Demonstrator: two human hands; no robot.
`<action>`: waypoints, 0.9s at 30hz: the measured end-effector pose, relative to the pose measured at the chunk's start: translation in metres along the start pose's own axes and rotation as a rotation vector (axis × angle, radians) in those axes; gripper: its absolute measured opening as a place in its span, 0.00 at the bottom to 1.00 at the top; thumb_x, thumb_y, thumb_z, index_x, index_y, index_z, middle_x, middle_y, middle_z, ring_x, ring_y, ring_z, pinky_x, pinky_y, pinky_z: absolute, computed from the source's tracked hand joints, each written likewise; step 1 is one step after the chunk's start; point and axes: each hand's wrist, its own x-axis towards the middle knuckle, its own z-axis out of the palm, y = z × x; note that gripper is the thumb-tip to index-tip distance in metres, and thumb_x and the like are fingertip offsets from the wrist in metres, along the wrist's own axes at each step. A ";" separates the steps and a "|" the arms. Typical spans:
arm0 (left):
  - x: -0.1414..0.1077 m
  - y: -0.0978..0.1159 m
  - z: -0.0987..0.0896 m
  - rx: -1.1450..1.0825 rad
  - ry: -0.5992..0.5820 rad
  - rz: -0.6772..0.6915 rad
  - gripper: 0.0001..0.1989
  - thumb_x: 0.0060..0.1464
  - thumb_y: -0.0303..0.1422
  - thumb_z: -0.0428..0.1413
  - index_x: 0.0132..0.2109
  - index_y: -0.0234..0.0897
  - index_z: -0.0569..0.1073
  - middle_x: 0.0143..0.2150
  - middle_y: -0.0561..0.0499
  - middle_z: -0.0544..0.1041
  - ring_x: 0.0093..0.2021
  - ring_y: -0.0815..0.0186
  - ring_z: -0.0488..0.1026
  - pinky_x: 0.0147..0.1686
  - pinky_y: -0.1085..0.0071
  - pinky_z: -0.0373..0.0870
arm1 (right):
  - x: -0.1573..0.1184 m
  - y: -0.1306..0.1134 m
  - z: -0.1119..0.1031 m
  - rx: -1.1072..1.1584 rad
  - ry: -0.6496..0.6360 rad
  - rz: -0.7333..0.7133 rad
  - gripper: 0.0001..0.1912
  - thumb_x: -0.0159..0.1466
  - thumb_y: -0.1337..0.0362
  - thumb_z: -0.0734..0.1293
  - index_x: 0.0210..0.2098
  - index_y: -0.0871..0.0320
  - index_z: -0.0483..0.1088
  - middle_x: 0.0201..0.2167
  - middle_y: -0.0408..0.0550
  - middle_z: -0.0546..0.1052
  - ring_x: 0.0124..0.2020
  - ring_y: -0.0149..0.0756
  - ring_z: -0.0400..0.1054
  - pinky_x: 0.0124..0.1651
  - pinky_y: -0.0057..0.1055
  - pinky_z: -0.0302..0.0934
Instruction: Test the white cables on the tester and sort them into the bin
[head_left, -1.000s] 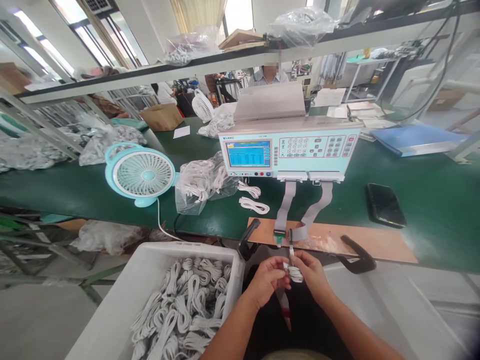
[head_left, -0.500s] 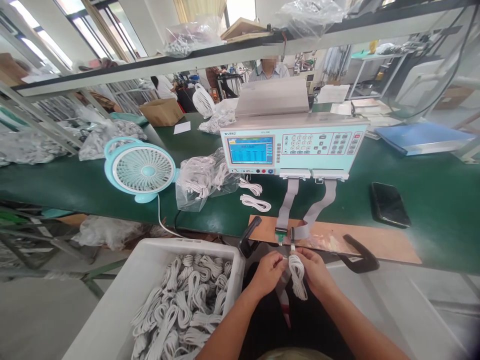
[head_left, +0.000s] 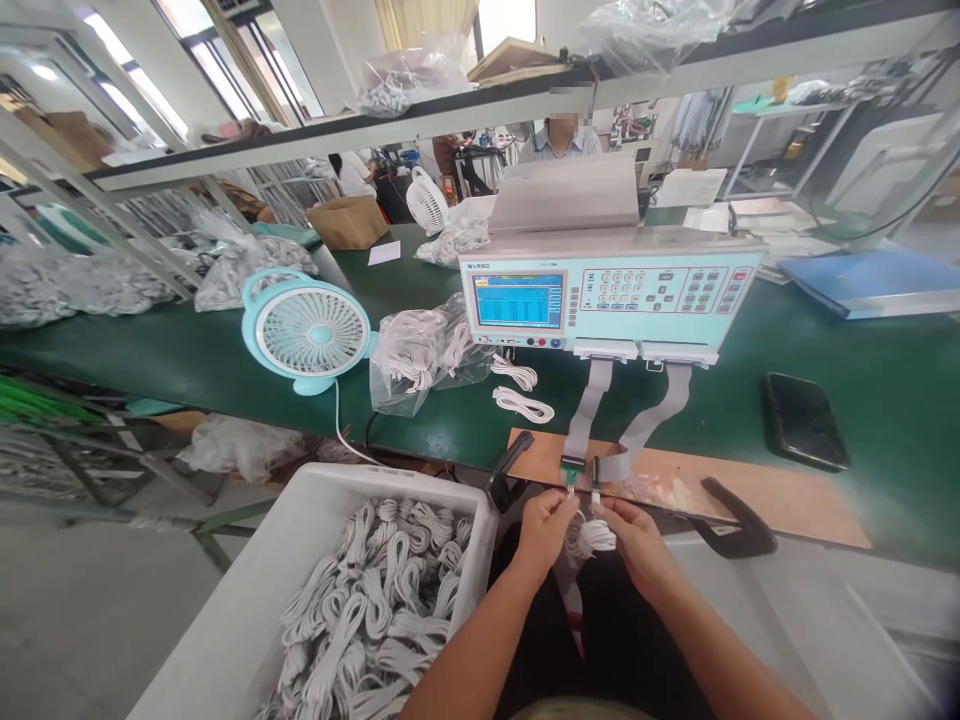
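Observation:
A coiled white cable [head_left: 598, 537] hangs between my hands below the wooden board [head_left: 682, 487]. My left hand [head_left: 546, 527] pinches one end of it at the small green circuit board [head_left: 572, 477]. The other end is in the fingers of my right hand [head_left: 632, 532], against the black connector [head_left: 596, 472]. Grey ribbon cables [head_left: 587, 410] run from both connectors up to the tester [head_left: 607, 300], whose blue screen [head_left: 519, 301] is lit. Whether the left plug sits fully in its socket I cannot tell.
A white bin [head_left: 480, 570] full of coiled cables stands at left. Two coiled cables [head_left: 523, 405] lie near a plastic bag [head_left: 412, 360] and a blue fan [head_left: 319, 335]. Black clamps [head_left: 731, 520] grip the board. A phone [head_left: 806, 420] lies right; a person [head_left: 559, 140] sits opposite.
My left hand has brought its cable end up to the green circuit board. The coil has bunched up between my hands, and the screen's display has changed. The view has shifted slightly.

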 end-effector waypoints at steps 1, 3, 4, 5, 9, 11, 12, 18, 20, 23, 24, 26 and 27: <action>0.000 0.000 0.000 -0.007 0.007 0.004 0.15 0.51 0.38 0.54 0.22 0.33 0.72 0.23 0.54 0.69 0.27 0.70 0.63 0.31 0.74 0.59 | 0.000 0.000 0.000 0.002 -0.002 0.001 0.15 0.48 0.56 0.77 0.26 0.60 0.75 0.23 0.45 0.74 0.25 0.31 0.63 0.31 0.27 0.56; -0.001 0.000 0.001 -0.027 0.022 0.010 0.15 0.50 0.38 0.54 0.22 0.33 0.72 0.23 0.53 0.70 0.28 0.70 0.65 0.32 0.74 0.59 | 0.000 0.001 -0.001 0.005 -0.010 0.002 0.14 0.49 0.55 0.77 0.26 0.60 0.75 0.23 0.44 0.74 0.25 0.32 0.63 0.31 0.27 0.56; -0.001 0.000 0.002 -0.042 0.030 0.005 0.15 0.50 0.38 0.55 0.22 0.33 0.73 0.23 0.53 0.70 0.28 0.70 0.65 0.32 0.74 0.60 | 0.000 0.002 -0.001 0.005 -0.012 0.003 0.14 0.49 0.56 0.76 0.26 0.59 0.75 0.23 0.44 0.74 0.25 0.32 0.63 0.31 0.27 0.56; -0.002 0.000 0.002 -0.063 0.041 -0.006 0.15 0.49 0.38 0.55 0.21 0.33 0.73 0.23 0.53 0.70 0.28 0.70 0.65 0.32 0.74 0.60 | 0.000 0.002 -0.002 0.004 -0.016 0.005 0.14 0.49 0.56 0.76 0.26 0.59 0.75 0.23 0.44 0.74 0.25 0.32 0.63 0.31 0.27 0.57; -0.002 -0.003 0.007 -0.175 0.083 -0.069 0.16 0.50 0.40 0.56 0.23 0.32 0.74 0.22 0.53 0.70 0.26 0.71 0.65 0.31 0.74 0.60 | 0.000 0.003 -0.002 0.002 -0.023 0.008 0.14 0.50 0.56 0.76 0.29 0.59 0.76 0.24 0.45 0.75 0.27 0.33 0.65 0.32 0.26 0.58; 0.000 -0.005 0.010 -0.184 0.096 -0.071 0.17 0.50 0.42 0.56 0.24 0.32 0.74 0.22 0.53 0.71 0.25 0.71 0.65 0.30 0.74 0.60 | 0.001 0.002 -0.001 0.014 -0.024 0.017 0.14 0.50 0.56 0.76 0.31 0.59 0.77 0.25 0.46 0.76 0.28 0.33 0.67 0.33 0.27 0.60; 0.000 -0.005 0.012 -0.162 0.110 -0.069 0.17 0.49 0.43 0.56 0.24 0.32 0.74 0.21 0.53 0.71 0.25 0.71 0.64 0.29 0.74 0.60 | 0.001 0.001 0.000 0.020 -0.024 0.026 0.14 0.49 0.56 0.76 0.31 0.58 0.77 0.26 0.46 0.76 0.28 0.34 0.67 0.34 0.27 0.61; -0.016 0.015 -0.012 0.223 0.178 0.143 0.17 0.53 0.41 0.54 0.22 0.35 0.71 0.24 0.53 0.73 0.28 0.69 0.69 0.32 0.73 0.65 | 0.003 0.004 0.000 0.018 0.112 0.052 0.16 0.44 0.56 0.78 0.30 0.57 0.77 0.28 0.46 0.78 0.31 0.36 0.71 0.35 0.25 0.65; -0.027 0.019 -0.042 0.383 0.232 0.300 0.13 0.57 0.38 0.50 0.29 0.36 0.73 0.33 0.50 0.77 0.36 0.68 0.72 0.41 0.72 0.67 | 0.006 0.007 -0.003 -0.014 0.173 0.066 0.18 0.43 0.55 0.78 0.31 0.56 0.77 0.30 0.47 0.79 0.33 0.38 0.72 0.33 0.25 0.66; -0.042 0.005 -0.106 0.793 0.390 0.208 0.15 0.61 0.33 0.43 0.36 0.36 0.73 0.36 0.47 0.76 0.40 0.67 0.72 0.45 0.69 0.67 | 0.012 0.009 -0.007 -0.047 0.193 0.060 0.19 0.42 0.56 0.78 0.32 0.55 0.77 0.33 0.47 0.79 0.36 0.39 0.72 0.32 0.24 0.67; -0.045 -0.006 -0.127 0.947 0.416 0.095 0.15 0.62 0.31 0.41 0.39 0.35 0.72 0.37 0.45 0.76 0.40 0.65 0.72 0.46 0.67 0.67 | 0.013 0.010 -0.008 -0.049 0.196 0.057 0.19 0.40 0.56 0.78 0.31 0.55 0.77 0.33 0.46 0.79 0.36 0.40 0.72 0.32 0.23 0.68; -0.047 -0.031 -0.165 1.047 0.397 0.008 0.12 0.58 0.27 0.45 0.44 0.32 0.72 0.43 0.41 0.75 0.46 0.60 0.71 0.49 0.60 0.66 | 0.014 0.012 -0.009 -0.050 0.200 0.047 0.19 0.39 0.56 0.78 0.30 0.55 0.77 0.34 0.46 0.79 0.39 0.41 0.72 0.33 0.23 0.68; -0.047 -0.044 -0.179 1.075 0.347 -0.007 0.13 0.53 0.25 0.49 0.46 0.33 0.72 0.48 0.40 0.74 0.50 0.58 0.69 0.52 0.58 0.64 | 0.014 0.013 -0.010 -0.055 0.202 0.040 0.19 0.39 0.56 0.78 0.30 0.54 0.77 0.34 0.46 0.79 0.41 0.41 0.71 0.34 0.22 0.68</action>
